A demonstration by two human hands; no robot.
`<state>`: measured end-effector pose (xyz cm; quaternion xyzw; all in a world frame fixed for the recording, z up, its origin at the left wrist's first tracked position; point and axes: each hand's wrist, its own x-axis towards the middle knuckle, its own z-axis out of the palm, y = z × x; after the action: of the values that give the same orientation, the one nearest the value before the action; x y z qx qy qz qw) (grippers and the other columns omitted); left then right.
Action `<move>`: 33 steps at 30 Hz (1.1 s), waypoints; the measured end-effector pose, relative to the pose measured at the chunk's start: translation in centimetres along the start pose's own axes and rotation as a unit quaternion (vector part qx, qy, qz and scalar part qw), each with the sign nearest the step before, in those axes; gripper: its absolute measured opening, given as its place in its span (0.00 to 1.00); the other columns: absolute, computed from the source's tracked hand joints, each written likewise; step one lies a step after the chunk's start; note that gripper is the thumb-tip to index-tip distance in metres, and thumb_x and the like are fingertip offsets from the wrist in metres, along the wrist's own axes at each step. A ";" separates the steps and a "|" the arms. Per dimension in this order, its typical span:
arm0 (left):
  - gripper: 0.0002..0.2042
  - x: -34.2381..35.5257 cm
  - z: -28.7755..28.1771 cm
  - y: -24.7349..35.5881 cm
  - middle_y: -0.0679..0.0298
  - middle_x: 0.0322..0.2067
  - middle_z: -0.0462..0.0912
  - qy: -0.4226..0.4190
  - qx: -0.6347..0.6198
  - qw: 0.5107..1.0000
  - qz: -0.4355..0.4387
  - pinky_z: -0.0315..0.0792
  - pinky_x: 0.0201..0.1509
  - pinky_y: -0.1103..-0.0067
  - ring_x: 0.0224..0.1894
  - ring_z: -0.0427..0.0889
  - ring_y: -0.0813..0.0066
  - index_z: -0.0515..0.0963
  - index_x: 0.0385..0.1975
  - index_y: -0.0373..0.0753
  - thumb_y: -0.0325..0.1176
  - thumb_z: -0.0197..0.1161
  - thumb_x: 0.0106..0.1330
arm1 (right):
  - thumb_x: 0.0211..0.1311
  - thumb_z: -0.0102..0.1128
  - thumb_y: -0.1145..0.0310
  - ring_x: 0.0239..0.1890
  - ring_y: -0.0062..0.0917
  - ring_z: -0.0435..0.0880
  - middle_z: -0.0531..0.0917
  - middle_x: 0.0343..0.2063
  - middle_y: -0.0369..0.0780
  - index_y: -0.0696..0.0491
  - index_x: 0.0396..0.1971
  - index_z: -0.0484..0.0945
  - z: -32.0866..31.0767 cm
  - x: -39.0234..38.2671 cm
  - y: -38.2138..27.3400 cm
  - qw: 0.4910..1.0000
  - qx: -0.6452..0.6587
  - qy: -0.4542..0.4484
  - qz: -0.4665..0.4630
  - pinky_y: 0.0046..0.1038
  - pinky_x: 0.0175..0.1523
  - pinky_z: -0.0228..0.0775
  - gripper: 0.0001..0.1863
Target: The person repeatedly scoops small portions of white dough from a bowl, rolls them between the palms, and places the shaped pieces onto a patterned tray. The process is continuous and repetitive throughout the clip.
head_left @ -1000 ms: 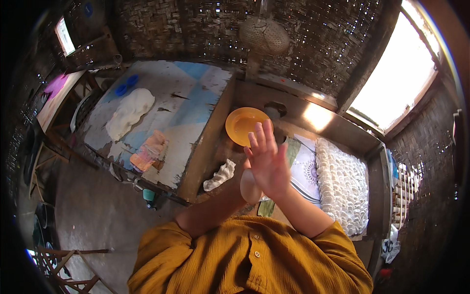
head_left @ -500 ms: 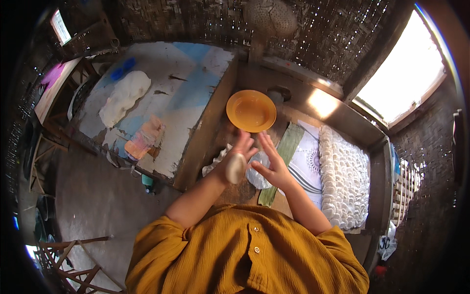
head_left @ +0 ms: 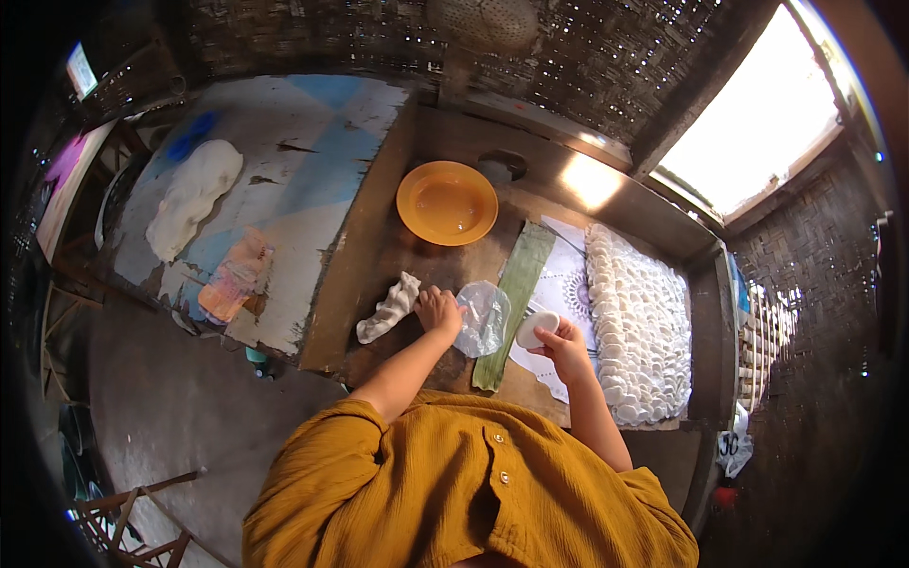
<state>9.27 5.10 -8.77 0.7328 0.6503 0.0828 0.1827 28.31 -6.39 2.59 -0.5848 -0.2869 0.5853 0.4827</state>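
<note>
My right hand pinches a flat, round white disc of dough between thumb and fingers, above the patterned white cloth. My left hand is low over the board, its fingers apart at the right end of a lumpy white dough strip; its thumb points toward a round clear plastic sheet. Whether its fingertips press into the strip is hard to make out. A long green leaf strip lies between the plastic and the cloth.
Many overlapping white discs cover the right of the tray. An orange bowl stands at the back. On the left, a raised worn table carries a large white dough mass and an orange-pink packet. A wooden rim bounds the right side.
My hands, facing each other near the bowl with a white piece at the left palm, have parted and come lower. The disc is now in my right hand; my left hand is beside the dough strip.
</note>
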 end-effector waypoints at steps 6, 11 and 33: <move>0.13 1.8 -1.2 -0.8 0.58 0.39 0.70 -0.083 -0.275 0.940 0.183 0.65 0.46 0.65 0.45 0.69 0.55 0.70 0.28 0.39 0.36 0.67 0.51 | 0.58 0.58 0.72 0.34 0.24 0.81 0.79 0.34 0.39 0.56 0.40 0.69 -1.9 0.3 2.7 0.993 -0.022 0.115 -0.009 0.25 0.37 0.77 0.12; 0.19 1.0 -0.7 -0.7 0.52 0.41 0.68 0.084 -0.286 0.950 0.095 0.65 0.48 0.66 0.46 0.69 0.55 0.67 0.34 0.37 0.40 0.68 0.50 | 0.56 0.60 0.72 0.34 0.23 0.80 0.78 0.34 0.39 0.57 0.39 0.69 0.2 2.3 3.3 0.992 -0.015 0.121 -0.027 0.26 0.35 0.78 0.13; 0.07 -0.6 -9.8 -1.3 0.72 0.25 0.73 -0.218 -0.549 0.781 0.204 0.68 0.34 0.86 0.28 0.72 0.86 0.68 0.31 0.42 0.28 0.60 0.61 | 0.58 0.59 0.68 0.48 0.23 0.74 0.75 0.47 0.41 0.58 0.50 0.67 4.8 2.0 3.3 0.964 0.248 -0.098 0.011 0.27 0.51 0.68 0.21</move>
<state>4.51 6.22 -0.15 0.6226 0.2725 0.2991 0.6698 23.23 -4.72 -0.41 -0.3900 -0.1727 0.6975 0.5758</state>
